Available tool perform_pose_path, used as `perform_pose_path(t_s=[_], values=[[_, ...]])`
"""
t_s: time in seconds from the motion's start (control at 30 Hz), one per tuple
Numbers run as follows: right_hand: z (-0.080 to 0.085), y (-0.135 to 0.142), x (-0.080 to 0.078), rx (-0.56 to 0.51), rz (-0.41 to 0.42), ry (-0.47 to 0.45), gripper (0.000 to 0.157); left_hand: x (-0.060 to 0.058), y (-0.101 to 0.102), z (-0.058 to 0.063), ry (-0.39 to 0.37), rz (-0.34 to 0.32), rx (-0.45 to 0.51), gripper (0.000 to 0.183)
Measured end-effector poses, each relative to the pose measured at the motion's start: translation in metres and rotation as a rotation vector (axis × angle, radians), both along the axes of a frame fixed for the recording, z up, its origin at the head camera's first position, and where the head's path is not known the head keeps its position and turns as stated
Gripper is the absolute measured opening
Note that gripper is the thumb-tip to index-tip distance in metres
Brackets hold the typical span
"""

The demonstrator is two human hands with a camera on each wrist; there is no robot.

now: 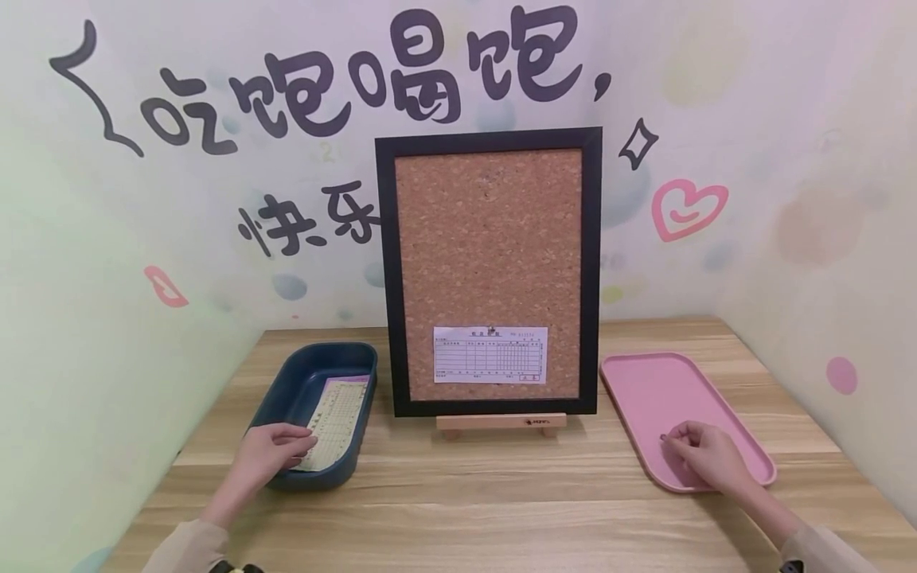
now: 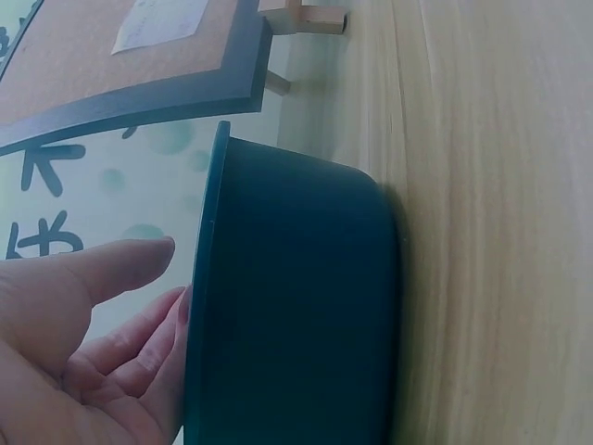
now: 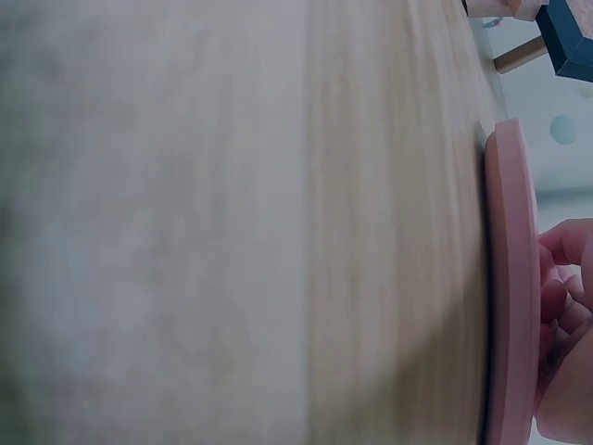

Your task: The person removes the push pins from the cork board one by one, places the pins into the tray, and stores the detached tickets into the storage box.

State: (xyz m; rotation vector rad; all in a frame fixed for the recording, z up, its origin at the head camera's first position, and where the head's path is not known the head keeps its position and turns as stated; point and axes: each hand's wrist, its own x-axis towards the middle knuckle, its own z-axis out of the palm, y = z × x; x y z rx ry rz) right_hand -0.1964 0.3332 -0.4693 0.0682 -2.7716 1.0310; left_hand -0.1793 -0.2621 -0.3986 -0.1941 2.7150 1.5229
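Observation:
In the head view my left hand [image 1: 271, 447] is over the near end of a dark blue tray [image 1: 286, 398], its fingertips at the edge of a pale yellow printed slip [image 1: 338, 418]. A purple slip [image 1: 365, 380] peeks out beneath it. The left wrist view shows thumb and fingers apart, the fingers partly hidden behind the tray wall. My right hand [image 1: 705, 454] is low over a pink tray [image 1: 688, 398], fingers curled, with a small dark pin-like piece [image 1: 662, 437] pinched at the fingertips. A white printed receipt [image 1: 490, 356] hangs pinned low on a cork board [image 1: 490, 239].
The black-framed board leans on a small wooden easel [image 1: 501, 422] between the two trays. Behind the wooden table [image 1: 501, 509] stands a wall [image 1: 788, 159] with painted lettering and hearts. Walls close in on both sides too.

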Motion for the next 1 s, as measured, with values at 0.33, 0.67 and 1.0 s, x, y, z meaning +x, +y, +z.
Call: perform_pose_path(t_s=[0.33,0.67,1.0], values=[[-0.0044,0.0033,0.0019,-0.026,0.049,-0.007,0.008,-0.002,-0.0002,0.0007,0.013,0.011,0.044,0.035],[-0.0019,0.0035,0.0023,-0.053,0.078,-0.075,0.013,-0.0035,-0.0007,-0.0016,0.002,0.016,0.054,0.039],[-0.0004,0.0034,0.0005,-0.013,0.069,-0.075,0.01,-0.0051,0.0012,-0.0025,0.004,0.03,0.05,0.045]])
